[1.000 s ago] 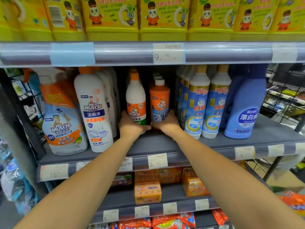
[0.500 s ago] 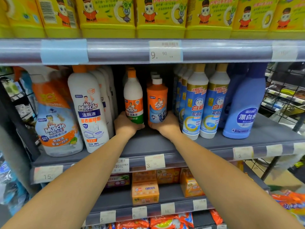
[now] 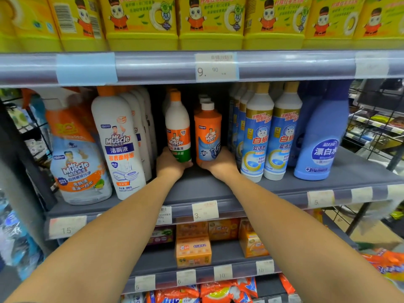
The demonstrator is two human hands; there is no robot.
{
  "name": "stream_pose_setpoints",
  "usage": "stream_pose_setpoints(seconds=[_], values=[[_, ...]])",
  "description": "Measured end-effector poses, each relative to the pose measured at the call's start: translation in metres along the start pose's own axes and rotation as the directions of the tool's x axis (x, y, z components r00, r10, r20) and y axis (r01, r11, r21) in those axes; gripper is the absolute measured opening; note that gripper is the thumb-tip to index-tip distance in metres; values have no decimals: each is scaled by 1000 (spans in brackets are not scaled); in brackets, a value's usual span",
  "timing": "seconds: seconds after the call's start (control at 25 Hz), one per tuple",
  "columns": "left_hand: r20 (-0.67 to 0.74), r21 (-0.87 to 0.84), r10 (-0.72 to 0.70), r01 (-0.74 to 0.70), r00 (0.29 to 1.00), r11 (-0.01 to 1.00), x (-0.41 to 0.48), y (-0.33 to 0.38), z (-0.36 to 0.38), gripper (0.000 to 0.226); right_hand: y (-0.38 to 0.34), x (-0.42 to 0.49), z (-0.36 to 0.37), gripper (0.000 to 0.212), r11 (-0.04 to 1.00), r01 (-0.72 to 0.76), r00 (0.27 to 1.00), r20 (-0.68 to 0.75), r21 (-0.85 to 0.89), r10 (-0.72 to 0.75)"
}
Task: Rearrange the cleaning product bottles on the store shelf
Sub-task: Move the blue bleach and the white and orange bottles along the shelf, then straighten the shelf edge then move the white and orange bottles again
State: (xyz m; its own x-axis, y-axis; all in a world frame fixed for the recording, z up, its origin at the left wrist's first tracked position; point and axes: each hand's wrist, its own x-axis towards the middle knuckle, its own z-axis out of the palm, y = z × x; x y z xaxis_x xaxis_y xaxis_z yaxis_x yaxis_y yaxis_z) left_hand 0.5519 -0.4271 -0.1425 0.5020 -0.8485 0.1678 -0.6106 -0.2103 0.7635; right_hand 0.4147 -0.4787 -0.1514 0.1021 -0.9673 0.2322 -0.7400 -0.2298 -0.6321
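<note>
On the grey middle shelf (image 3: 196, 191) stand two small bottles side by side, set back from the front edge. My left hand (image 3: 170, 164) grips the base of the white bottle with the orange cap (image 3: 177, 125). My right hand (image 3: 219, 162) grips the base of the orange bottle with the white cap (image 3: 207, 130). More bottles of both kinds line up behind them, mostly hidden. Both bottles are upright and almost touch each other.
Tall white bottles (image 3: 119, 141) and a spray bottle (image 3: 76, 162) stand to the left. Blue-labelled bottles (image 3: 258, 136) and a blue bleach bottle (image 3: 321, 141) stand to the right. Yellow packs (image 3: 209, 20) fill the shelf above. Orange boxes (image 3: 193, 250) sit below.
Both hands keep their hold on the two bottles. The bottles stay in about the same spot on the shelf; the view has shifted slightly.
</note>
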Motion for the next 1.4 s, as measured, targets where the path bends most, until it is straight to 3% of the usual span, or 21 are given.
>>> stream_pose_setpoints(seconds=[0.12, 0.24, 0.36, 0.52, 0.68, 0.8, 0.92, 1.12, 1.4], values=[[110, 88, -17, 7, 994, 996, -7, 3, -6, 64, 0, -6, -10, 61, 999, -40, 993, 109, 30, 37], [177, 96, -32, 15, 984, 995, -21, 6, -14, 61, 4, -22, -21, 60, 1000, 15, 980, 198, -5, -13], [239, 251, -38, -24, 970, 968, -48, 18, -21, 70, 6, -52, -46, 60, 991, 104, 959, 274, -82, -78], [393, 417, 31, -208, 919, 885, -93, 43, -32, 68, 19, -94, -96, 58, 930, 350, 905, 296, -112, -305], [437, 432, 205, -404, 876, 806, -155, 89, -18, 65, 61, -134, -156, 60, 888, 421, 874, 345, -187, -342], [525, 438, 243, -504, 815, 745, -195, 122, 10, 69, 103, -155, -198, 57, 871, 407, 886, 350, -274, -304], [542, 455, 261, -541, 799, 707, -233, 149, 44, 79, 152, -175, -245, 57, 872, 339, 918, 326, -354, -224], [600, 441, 302, -622, 741, 647, -280, 194, 89, 75, 215, -197, -309, 64, 854, 254, 942, 316, -453, -113], [607, 454, 403, -715, 685, 532, -311, 261, 143, 59, 262, -195, -359, 57, 841, 196, 966, 248, -504, -76]])
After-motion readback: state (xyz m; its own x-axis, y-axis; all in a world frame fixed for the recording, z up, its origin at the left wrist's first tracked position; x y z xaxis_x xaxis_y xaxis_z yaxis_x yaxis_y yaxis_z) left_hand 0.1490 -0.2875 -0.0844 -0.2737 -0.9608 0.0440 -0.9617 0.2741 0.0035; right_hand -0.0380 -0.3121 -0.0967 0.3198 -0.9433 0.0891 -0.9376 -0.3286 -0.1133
